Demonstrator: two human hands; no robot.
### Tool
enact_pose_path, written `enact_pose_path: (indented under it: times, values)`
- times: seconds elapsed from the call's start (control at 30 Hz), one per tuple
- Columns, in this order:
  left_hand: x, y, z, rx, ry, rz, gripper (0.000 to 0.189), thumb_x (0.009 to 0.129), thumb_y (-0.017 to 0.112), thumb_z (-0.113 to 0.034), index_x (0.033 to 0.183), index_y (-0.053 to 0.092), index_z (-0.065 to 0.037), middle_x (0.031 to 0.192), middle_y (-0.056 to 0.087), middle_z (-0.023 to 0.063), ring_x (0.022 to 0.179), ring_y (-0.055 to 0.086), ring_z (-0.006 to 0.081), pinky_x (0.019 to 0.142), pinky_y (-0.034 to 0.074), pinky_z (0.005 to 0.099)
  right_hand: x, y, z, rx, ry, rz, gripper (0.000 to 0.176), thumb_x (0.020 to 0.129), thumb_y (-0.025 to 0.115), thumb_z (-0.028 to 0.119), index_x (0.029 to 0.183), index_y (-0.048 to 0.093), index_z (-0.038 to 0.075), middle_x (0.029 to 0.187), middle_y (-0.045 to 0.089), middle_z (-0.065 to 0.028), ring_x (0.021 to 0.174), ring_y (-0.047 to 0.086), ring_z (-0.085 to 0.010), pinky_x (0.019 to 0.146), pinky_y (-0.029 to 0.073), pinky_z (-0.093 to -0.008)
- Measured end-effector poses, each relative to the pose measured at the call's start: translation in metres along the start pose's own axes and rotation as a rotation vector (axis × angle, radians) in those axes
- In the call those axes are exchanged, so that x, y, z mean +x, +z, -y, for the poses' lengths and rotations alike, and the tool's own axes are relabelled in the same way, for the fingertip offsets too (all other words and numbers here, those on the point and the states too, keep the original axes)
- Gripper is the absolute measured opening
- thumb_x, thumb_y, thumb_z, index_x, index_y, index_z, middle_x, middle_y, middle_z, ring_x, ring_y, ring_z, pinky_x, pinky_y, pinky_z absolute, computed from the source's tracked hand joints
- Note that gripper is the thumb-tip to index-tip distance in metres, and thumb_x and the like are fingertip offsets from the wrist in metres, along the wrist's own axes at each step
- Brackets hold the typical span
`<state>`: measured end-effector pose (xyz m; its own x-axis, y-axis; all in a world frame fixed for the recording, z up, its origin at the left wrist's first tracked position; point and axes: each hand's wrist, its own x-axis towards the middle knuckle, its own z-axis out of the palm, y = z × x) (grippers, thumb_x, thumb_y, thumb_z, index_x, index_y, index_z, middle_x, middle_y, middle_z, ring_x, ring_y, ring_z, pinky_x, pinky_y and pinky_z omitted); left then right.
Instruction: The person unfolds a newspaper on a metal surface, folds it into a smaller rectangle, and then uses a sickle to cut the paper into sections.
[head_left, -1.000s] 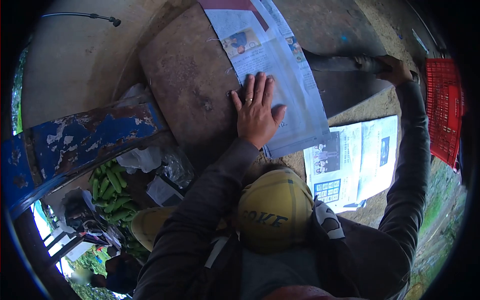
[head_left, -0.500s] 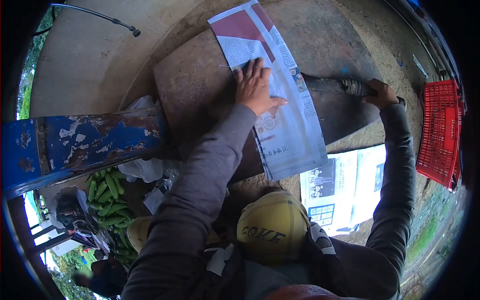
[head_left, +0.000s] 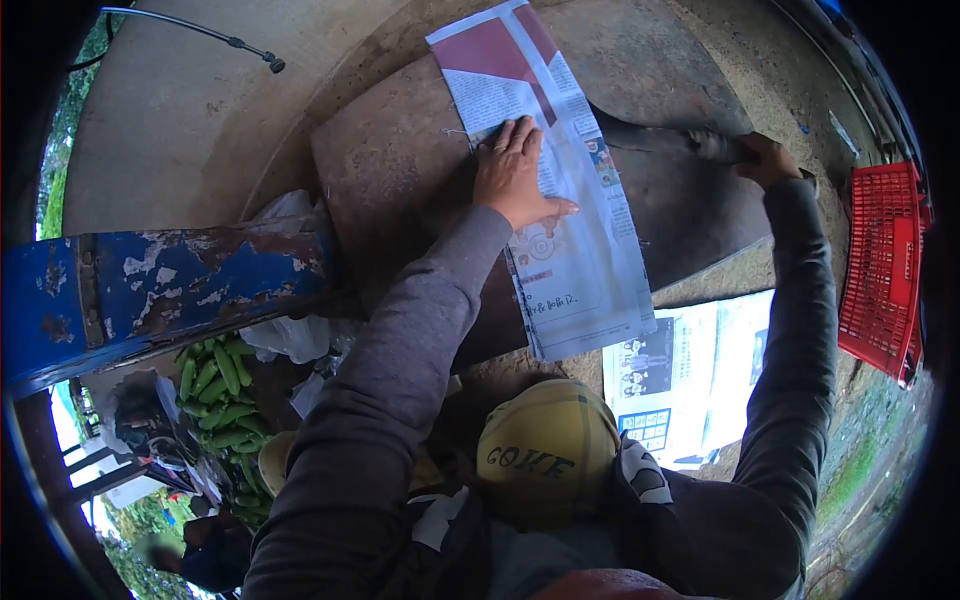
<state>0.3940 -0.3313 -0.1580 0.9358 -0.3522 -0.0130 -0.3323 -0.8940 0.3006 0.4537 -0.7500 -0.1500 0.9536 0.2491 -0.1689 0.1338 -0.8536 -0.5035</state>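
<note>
A folded newspaper [head_left: 585, 265] lies across a dark, worn board [head_left: 400, 130]. Pressed flat on its left part is my left hand [head_left: 515, 178], thumb stretched out to the side and the other fingers reaching up the page. My right hand [head_left: 768, 160] is closed round the handle of a dark knife [head_left: 650, 138], blurred by motion. The knife's blade runs leftward to the newspaper's right edge, where the paper hides its far end.
Below the board lie more newspaper sheets [head_left: 690, 375]. A red plastic crate [head_left: 880, 265] stands at the right. Left are a peeling blue beam [head_left: 190, 285], green cucumbers [head_left: 225, 400] and another person [head_left: 215, 550]. A thin spray wand [head_left: 200, 32] juts in above.
My right hand and the knife have moved up in the view, away from my body. The newspaper's upper end has shifted slightly right, while my left hand stays pressed on it.
</note>
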Motion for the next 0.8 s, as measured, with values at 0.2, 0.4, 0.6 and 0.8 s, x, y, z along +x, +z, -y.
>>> enact_pose_path:
  times: [0.2, 0.4, 0.6, 0.8]
  values:
    - [0.002, 0.004, 0.001, -0.004, -0.008, -0.005, 0.110, 0.051, 0.077, -0.058, 0.134, 0.029, -0.002, 0.144, 0.023, 0.0136, 0.135, 0.018, 0.0303, 0.104, 0.020, 0.0564, 0.019, 0.000, 0.044, -0.138, 0.026, -0.054, 0.051, 0.066, 0.074, 0.017, 0.113, 0.058, 0.006, 0.104, 0.063, -0.0101, 0.097, 0.060, -0.0233, 0.085, 0.045, -0.0328]
    - [0.000, -0.001, 0.000, -0.003, 0.007, -0.015, 0.108, 0.053, 0.075, -0.059, 0.132, 0.033, 0.002, 0.142, 0.026, 0.0184, 0.133, 0.019, 0.0334, 0.107, 0.021, 0.0431, 0.055, -0.001, 0.023, -0.033, -0.001, -0.077, 0.050, 0.065, 0.074, 0.014, 0.112, 0.058, 0.005, 0.099, 0.064, -0.0104, 0.097, 0.060, -0.0215, 0.086, 0.045, -0.0326]
    - [0.000, -0.002, -0.001, -0.016, 0.005, -0.020, 0.110, 0.051, 0.075, -0.060, 0.131, 0.034, 0.003, 0.142, 0.026, 0.0179, 0.133, 0.020, 0.0328, 0.106, 0.020, 0.0466, 0.077, -0.006, 0.048, -0.115, 0.022, -0.114, 0.050, 0.065, 0.074, 0.015, 0.112, 0.058, 0.005, 0.103, 0.064, -0.0102, 0.098, 0.060, -0.0208, 0.086, 0.045, -0.0328]
    - [-0.002, -0.002, -0.001, -0.034, 0.009, -0.032, 0.110, 0.050, 0.076, -0.059, 0.131, 0.034, 0.003, 0.141, 0.027, 0.0184, 0.133, 0.020, 0.0327, 0.106, 0.020, 0.0491, 0.111, 0.001, 0.059, -0.103, -0.028, -0.132, 0.048, 0.068, 0.072, 0.020, 0.112, 0.059, 0.006, 0.105, 0.063, -0.0107, 0.099, 0.060, -0.0227, 0.086, 0.045, -0.0329]
